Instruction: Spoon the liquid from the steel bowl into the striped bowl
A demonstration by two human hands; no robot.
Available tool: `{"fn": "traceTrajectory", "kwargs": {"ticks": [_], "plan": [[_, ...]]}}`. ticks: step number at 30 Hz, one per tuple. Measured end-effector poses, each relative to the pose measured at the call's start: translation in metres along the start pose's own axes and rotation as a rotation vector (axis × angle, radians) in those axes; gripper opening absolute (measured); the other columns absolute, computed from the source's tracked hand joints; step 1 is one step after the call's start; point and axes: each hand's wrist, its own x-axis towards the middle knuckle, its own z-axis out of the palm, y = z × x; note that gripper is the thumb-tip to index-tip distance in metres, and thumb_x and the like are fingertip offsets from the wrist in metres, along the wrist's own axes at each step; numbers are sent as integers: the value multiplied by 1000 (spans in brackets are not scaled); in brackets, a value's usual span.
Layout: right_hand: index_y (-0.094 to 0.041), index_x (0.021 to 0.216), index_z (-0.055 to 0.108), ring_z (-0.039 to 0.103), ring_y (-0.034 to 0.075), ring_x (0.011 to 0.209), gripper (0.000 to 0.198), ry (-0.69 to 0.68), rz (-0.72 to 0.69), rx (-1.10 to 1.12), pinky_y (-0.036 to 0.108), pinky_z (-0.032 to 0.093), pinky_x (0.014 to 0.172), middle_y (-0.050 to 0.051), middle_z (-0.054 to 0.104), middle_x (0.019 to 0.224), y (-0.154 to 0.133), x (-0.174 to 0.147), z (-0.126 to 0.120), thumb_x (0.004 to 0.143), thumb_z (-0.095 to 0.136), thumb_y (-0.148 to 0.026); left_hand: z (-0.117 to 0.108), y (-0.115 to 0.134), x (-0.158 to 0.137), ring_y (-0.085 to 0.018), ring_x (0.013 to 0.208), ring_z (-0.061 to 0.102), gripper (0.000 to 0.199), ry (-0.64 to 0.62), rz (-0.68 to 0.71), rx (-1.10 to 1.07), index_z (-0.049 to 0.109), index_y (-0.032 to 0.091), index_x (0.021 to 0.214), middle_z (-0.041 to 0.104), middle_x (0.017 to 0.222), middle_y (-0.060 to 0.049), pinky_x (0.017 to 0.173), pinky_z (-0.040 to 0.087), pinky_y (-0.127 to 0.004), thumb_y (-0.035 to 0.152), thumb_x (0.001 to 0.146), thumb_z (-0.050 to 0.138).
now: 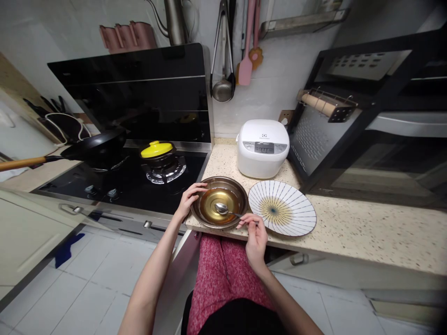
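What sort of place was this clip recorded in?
A kitchen, probably in a home: a gas stove carries a pot with a yellow lid, and a white rice cooker stands on the speckled counter.

Bowl (241, 191) and spoon (221, 208) of shiny metal; plate (296, 209) glossy, ceramic-looking; rice cooker (262, 167) smooth, plastic by its look; counter (352, 228) speckled, stone-like; cooktop (150, 196) glassy, glossy; pan handle (23, 164) smooth wood; trousers (214, 279) heathered cloth.
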Motion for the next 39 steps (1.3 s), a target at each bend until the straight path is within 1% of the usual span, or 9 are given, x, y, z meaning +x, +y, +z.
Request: {"fn": "traceTrajectory", "kwargs": {"ticks": [7,12,16,20,26,30,33,39], "plan": [[-21,92,62,63,14,72,21,16,-12,54,29,57,63,2,63,92,-6,1,-2,105,50,-33,0,-1,0,-35,129,60,36,1,3,-6,81,21,111,69,136,-11,118,39,-55,25,89,54],[-21,93,62,63,14,74,20,37,14,68,30,57,65,3,63,93,-13,2,-4,105,52,-34,0,-1,0,-34,129,59,35,-2,0,-10,81,20,111,69,135,-12,118,39,-55,25,89,54],[-22,93,61,63,15,76,20,65,18,80,31,56,67,3,63,93,-16,3,-9,104,53,-35,0,-1,1,-34,129,60,35,-2,3,-8,82,20,110,69,135,-12,118,39,-55,25,89,54],[-22,93,60,63,15,75,18,100,-8,86,31,56,68,3,63,93,-20,6,-16,104,53,-35,0,-1,1,-35,129,60,36,0,6,-5,82,20,110,70,135,-12,117,39,-55,25,88,54],[-21,92,60,63,16,76,19,177,-88,20,33,57,69,4,63,93,-27,14,-27,104,54,-34,0,-2,1,-35,129,60,36,2,5,-1,82,20,110,70,134,-12,118,38,-55,24,88,54],[-21,92,61,63,15,75,18,206,-155,-7,33,57,67,4,63,94,-33,20,-34,104,53,-32,0,-3,0,-35,129,60,36,-2,3,-1,81,20,111,70,134,-12,118,39,-56,23,88,54],[-20,91,61,63,16,76,20,229,-202,-67,33,58,68,4,63,93,-37,24,-39,104,52,-31,0,-3,0,-35,130,59,37,1,-2,-4,81,20,112,70,135,-11,118,38,-56,23,88,53],[-20,93,62,65,17,80,19,226,-312,-218,34,59,70,5,64,91,-35,32,-51,105,50,-28,0,-3,0,-34,130,59,37,4,-6,-20,81,21,111,70,134,-11,118,37,-54,21,87,54]]}}
